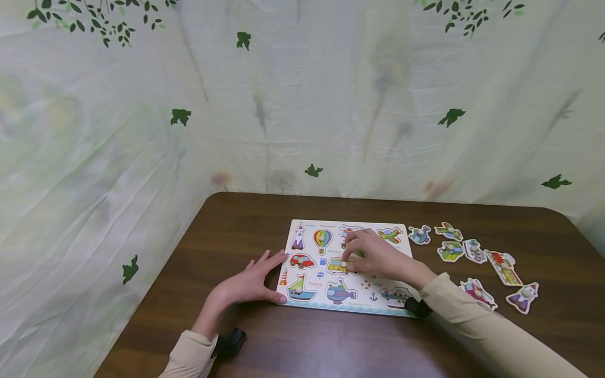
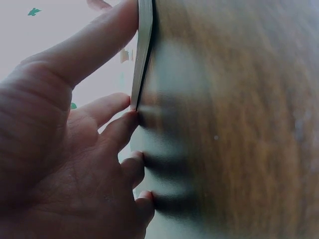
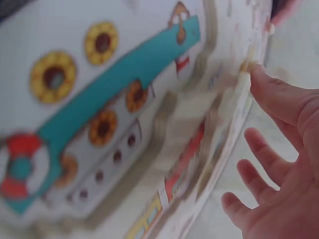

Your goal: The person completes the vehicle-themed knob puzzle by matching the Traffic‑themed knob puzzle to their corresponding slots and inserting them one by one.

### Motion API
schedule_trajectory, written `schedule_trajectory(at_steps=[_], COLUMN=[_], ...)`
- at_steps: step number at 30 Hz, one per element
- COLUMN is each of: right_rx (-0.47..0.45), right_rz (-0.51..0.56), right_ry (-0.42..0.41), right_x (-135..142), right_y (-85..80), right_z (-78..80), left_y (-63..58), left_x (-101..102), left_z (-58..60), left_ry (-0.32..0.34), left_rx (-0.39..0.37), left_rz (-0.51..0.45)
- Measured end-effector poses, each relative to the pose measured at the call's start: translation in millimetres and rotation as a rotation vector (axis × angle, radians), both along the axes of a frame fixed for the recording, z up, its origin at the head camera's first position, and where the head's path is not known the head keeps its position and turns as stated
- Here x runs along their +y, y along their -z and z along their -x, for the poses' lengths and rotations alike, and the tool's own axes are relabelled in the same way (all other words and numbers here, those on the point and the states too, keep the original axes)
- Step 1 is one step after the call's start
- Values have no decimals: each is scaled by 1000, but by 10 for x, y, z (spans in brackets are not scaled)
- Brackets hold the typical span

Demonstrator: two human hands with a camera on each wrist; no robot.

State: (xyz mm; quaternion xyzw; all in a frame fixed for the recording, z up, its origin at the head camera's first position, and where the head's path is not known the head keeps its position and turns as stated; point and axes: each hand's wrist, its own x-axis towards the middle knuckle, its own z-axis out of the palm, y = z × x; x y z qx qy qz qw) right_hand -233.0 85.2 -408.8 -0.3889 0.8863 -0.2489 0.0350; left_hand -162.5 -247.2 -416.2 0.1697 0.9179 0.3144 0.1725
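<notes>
A white wooden peg puzzle board point(image 1: 312, 308) with printed vehicles lies on the table. My left hand point(image 1: 252, 283) rests at its left edge, thumb by the near corner and fingers spread along the side. In the left wrist view, thumb and fingertips touch the edge of the board point(image 2: 142, 55). Over the middle of the board, my right hand point(image 1: 373, 257) pinches the knob of the yellow bus puzzle piece point(image 1: 334, 266) between thumb and index finger. The bus sits at its picture on the board, partly hidden by the fingers. In the right wrist view the ship picture point(image 3: 119, 94) is close up.
Several loose puzzle pieces lie right of the board, among them a green-and-red plane point(image 1: 449, 231), a long fire-truck-like piece point(image 1: 504, 268) and a purple rocket point(image 1: 522, 298). The brown table point(image 1: 293, 346) meets a leaf-patterned cloth point(image 1: 331, 105) at the back.
</notes>
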Motion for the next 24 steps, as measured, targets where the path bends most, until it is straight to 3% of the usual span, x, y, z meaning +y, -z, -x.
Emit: schedule_trajectory(at_steps=[7,24], right_rx=[-64,40], right_rz=[56,143], right_ry=[94,182], right_x=[216,755], right_y=[-94,-140], right_z=[-23,-20], left_y=[-28,-6], left_x=[-2,-9], left_z=[-10,-8], left_ry=[-2,-1], left_rx=[1,2], left_rz=[-4,1])
